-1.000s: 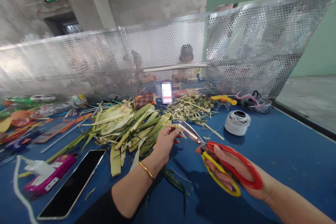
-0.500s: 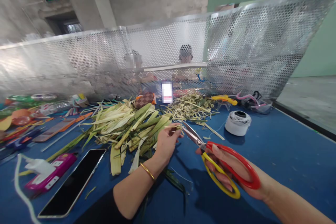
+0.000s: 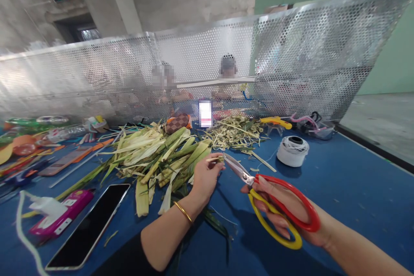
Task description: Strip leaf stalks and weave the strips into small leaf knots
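Note:
My left hand [image 3: 205, 177] is closed, its fingertips pinching a small bundle of pale dried husk [image 3: 218, 160]. In my right hand [image 3: 271, 207] are scissors [image 3: 242, 174] with one red and one yellow handle loop, my fingers through the loops. The scissor tips are right beside the bundle, the blades almost together. Whether they touch it is hard to tell. A heap of long green and cream corn husks [image 3: 147, 151] lies left of my left hand. Beyond the hands is a pile of small cut husk pieces [image 3: 237, 133].
A white thread spool [image 3: 293, 152] stands on the blue table [image 3: 352, 198] to the right. On the left lie a black-screened phone [image 3: 89, 226] and a purple power strip [image 3: 61, 213] with a white plug. A yellow tool [image 3: 276, 122] rests before the perforated metal partition [image 3: 207, 47]; people sit behind it.
The scissor blades have come closer together, and the yellow loop has swung slightly down and to the right. My left hand stays nearly still, holding the husk bundle.

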Demonstrator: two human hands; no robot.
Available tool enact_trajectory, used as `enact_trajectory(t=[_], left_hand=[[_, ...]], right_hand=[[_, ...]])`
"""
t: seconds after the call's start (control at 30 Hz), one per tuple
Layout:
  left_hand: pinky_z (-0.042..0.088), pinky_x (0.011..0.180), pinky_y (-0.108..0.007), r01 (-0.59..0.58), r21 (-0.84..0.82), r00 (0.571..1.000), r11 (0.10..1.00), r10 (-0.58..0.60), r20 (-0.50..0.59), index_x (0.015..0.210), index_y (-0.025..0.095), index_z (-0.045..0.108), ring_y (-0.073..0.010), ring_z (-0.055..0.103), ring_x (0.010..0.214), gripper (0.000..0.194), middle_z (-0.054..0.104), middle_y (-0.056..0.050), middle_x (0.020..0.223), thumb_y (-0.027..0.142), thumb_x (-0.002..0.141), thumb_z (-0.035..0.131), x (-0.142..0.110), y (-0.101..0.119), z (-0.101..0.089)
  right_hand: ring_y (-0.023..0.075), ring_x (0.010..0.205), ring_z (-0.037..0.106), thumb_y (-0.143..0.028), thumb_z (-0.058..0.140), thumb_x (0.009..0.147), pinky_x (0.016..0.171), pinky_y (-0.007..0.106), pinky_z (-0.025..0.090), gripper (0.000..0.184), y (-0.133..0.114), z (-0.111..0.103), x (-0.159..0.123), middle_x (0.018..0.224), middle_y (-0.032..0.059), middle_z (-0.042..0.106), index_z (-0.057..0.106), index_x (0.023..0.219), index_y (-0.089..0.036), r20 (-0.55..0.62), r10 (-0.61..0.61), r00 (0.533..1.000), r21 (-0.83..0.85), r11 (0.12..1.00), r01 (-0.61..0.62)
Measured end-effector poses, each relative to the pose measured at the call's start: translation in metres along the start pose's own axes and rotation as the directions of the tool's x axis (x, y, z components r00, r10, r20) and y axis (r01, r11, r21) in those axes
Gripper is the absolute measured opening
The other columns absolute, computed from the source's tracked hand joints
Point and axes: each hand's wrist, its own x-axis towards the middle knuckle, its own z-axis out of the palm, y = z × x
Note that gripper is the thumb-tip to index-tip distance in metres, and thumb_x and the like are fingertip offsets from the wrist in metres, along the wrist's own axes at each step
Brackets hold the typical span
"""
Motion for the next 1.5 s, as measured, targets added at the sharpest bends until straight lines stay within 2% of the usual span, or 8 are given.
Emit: enact_trajectory(t=[0.37, 0.53, 0.67, 0.77, 0.9, 1.17, 1.33, 1.5], left_hand=[[0.047, 0.076, -0.027, -0.134, 0.19, 0.987, 0.973, 0.147, -0.056, 0.092, 0.019, 0.067, -0.0175, 0.065, 0.079, 0.026, 0.072, -0.003, 0.088, 0.013, 0.067, 0.067, 0.002, -0.002, -0.005], [0.047, 0.062, -0.024, -0.018, 0.024, 0.999, 1.0, 0.019, -0.05, 0.09, 0.017, 0.063, -0.0153, 0.065, 0.068, 0.022, 0.068, -0.002, 0.076, 0.018, 0.068, 0.067, 0.001, -0.003, -0.002], [0.043, 0.054, -0.02, 0.128, -0.094, 0.991, 0.987, -0.13, -0.016, 0.085, 0.016, 0.062, -0.0132, 0.063, 0.066, 0.02, 0.066, -0.001, 0.071, 0.021, 0.066, 0.07, -0.002, 0.003, 0.0], [0.045, 0.053, -0.019, 0.292, -0.223, 0.955, 0.93, -0.296, 0.016, 0.079, 0.015, 0.063, -0.0114, 0.061, 0.066, 0.023, 0.064, -0.001, 0.073, 0.023, 0.062, 0.075, -0.004, 0.008, -0.001], [0.044, 0.052, -0.018, 0.425, -0.376, 0.899, 0.823, -0.432, 0.07, 0.078, 0.015, 0.063, -0.0103, 0.06, 0.065, 0.023, 0.064, -0.002, 0.076, 0.022, 0.06, 0.076, -0.003, 0.013, -0.004], [0.046, 0.056, -0.021, 0.448, -0.481, 0.89, 0.754, -0.43, 0.155, 0.083, 0.016, 0.064, -0.0105, 0.061, 0.065, 0.015, 0.067, -0.003, 0.078, 0.019, 0.069, 0.068, -0.004, 0.018, -0.006], [0.048, 0.058, -0.022, 0.454, -0.507, 0.885, 0.733, -0.437, 0.16, 0.082, 0.016, 0.062, -0.0116, 0.062, 0.065, 0.017, 0.067, -0.003, 0.078, 0.021, 0.068, 0.07, -0.006, 0.016, -0.005], [0.049, 0.056, -0.022, 0.422, -0.539, 0.898, 0.729, -0.419, 0.137, 0.083, 0.016, 0.061, -0.0112, 0.062, 0.06, 0.02, 0.066, -0.001, 0.072, 0.014, 0.066, 0.069, -0.005, 0.017, -0.004]], right_hand=[[0.0002, 0.033, 0.032, -0.051, 0.054, 0.086, 0.029, 0.013, 0.036, 0.038, 0.004, 0.002, 0.001, 0.063, -0.0056, 0.048, 0.062, 0.103, -0.017, -0.024, -0.007, 1.0, 0.023, 1.0, 0.008], [0.0004, 0.034, 0.032, -0.053, 0.057, 0.084, 0.031, 0.014, 0.034, 0.042, 0.006, 0.004, 0.001, 0.064, -0.0051, 0.049, 0.062, 0.105, -0.018, 0.013, -0.06, 0.998, 0.02, 0.998, 0.059], [0.0016, 0.038, 0.031, -0.059, 0.06, 0.079, 0.036, 0.017, 0.035, 0.048, 0.003, 0.006, 0.001, 0.067, -0.0047, 0.049, 0.061, 0.107, -0.021, -0.104, -0.273, 0.956, 0.054, 0.959, 0.279], [0.0071, 0.047, 0.043, -0.064, 0.059, 0.077, 0.045, 0.021, 0.043, 0.053, -0.001, 0.004, 0.001, 0.072, -0.0023, 0.053, 0.059, 0.11, -0.024, -0.201, -0.415, 0.887, 0.061, 0.899, 0.434], [0.01, 0.051, 0.045, -0.067, 0.059, 0.074, 0.047, 0.024, 0.043, 0.06, -0.001, -0.003, 0.003, 0.07, -0.0023, 0.053, 0.055, 0.116, -0.024, -0.234, -0.421, 0.876, -0.067, 0.906, 0.418], [0.0064, 0.043, 0.041, -0.066, 0.065, 0.069, 0.04, 0.021, 0.035, 0.066, 0.009, -0.007, 0.014, 0.068, -0.004, 0.051, 0.055, 0.115, -0.02, -0.244, -0.362, 0.9, -0.267, 0.917, 0.297], [0.007, 0.048, 0.042, -0.066, 0.064, 0.07, 0.043, 0.02, 0.036, 0.065, 0.007, -0.012, 0.015, 0.067, -0.0049, 0.048, 0.054, 0.118, -0.024, -0.392, -0.461, 0.796, -0.214, 0.887, 0.409], [0.0079, 0.046, 0.036, -0.067, 0.064, 0.069, 0.042, 0.021, 0.029, 0.069, 0.014, -0.005, 0.011, 0.061, -0.0046, 0.045, 0.057, 0.119, -0.019, -0.169, -0.464, 0.87, -0.397, 0.839, 0.371]])
